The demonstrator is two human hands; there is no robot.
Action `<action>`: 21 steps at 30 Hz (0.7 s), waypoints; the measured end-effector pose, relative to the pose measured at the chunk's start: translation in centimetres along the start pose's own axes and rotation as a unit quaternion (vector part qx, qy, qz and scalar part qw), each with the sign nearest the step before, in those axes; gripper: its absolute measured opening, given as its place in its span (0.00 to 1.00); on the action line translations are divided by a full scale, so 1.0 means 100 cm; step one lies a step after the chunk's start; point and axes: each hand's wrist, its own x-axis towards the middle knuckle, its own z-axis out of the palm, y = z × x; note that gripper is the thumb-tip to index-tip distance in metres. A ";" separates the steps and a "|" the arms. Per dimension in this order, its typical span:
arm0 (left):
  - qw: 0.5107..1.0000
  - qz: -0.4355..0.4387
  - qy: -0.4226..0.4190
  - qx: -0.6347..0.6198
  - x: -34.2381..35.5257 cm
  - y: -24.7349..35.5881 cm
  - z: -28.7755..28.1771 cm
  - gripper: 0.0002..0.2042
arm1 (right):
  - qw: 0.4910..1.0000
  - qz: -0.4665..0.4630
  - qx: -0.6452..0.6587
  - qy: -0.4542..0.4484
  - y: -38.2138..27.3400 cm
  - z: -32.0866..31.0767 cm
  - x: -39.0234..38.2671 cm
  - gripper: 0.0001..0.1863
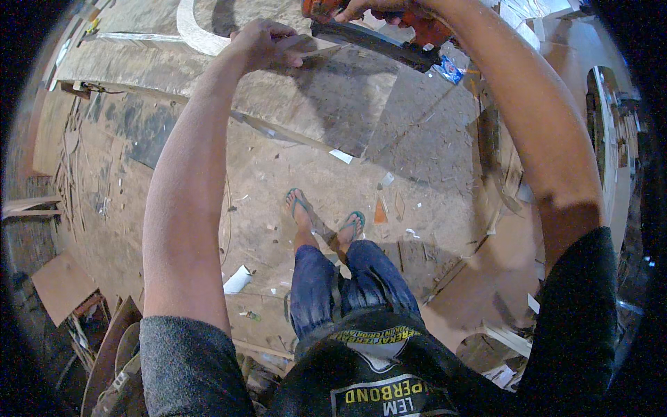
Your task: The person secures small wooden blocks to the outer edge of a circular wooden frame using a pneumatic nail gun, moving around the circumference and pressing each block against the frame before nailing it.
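Observation:
My right hand, at the top edge of the head view, is wrapped round an orange-red nail gun. Its long dark magazine slants across the tabletop, and part of the tool is cut off by the frame. To its left, my left hand grips a pale curved wooden piece. A pointed end of wood sticks out past my fingers toward the tool. Whether the tool touches the wood I cannot tell.
The worn wooden worktable spans the far side. A blue and white packet lies right of the tool. A pale straight strip lies left. Wood scraps, a white roll and a board litter the floor around my feet.

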 end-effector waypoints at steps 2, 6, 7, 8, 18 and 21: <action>1.000 -0.004 -0.001 -0.023 0.000 -0.003 0.001 0.36 | 1.000 -0.002 -0.025 0.004 -0.003 0.002 -0.002 0.23; 0.998 -0.004 0.003 -0.059 -0.002 -0.020 0.001 0.40 | 0.999 -0.002 -0.037 0.001 -0.011 0.005 -0.001 0.24; 0.998 -0.007 0.004 -0.058 -0.003 -0.024 0.000 0.40 | 0.999 -0.005 -0.037 -0.001 -0.011 0.006 0.001 0.24; 0.999 0.008 0.004 -0.052 0.006 -0.013 0.004 0.41 | 1.000 -0.002 -0.004 0.006 0.000 -0.001 0.000 0.25; 1.000 -0.017 0.022 -0.015 -0.008 0.014 -0.001 0.39 | 0.999 0.019 -0.047 -0.012 -0.003 -0.002 0.009 0.27; 0.998 -0.013 0.045 -0.034 -0.012 0.014 0.000 0.38 | 0.999 0.015 -0.034 -0.021 -0.009 -0.001 0.006 0.26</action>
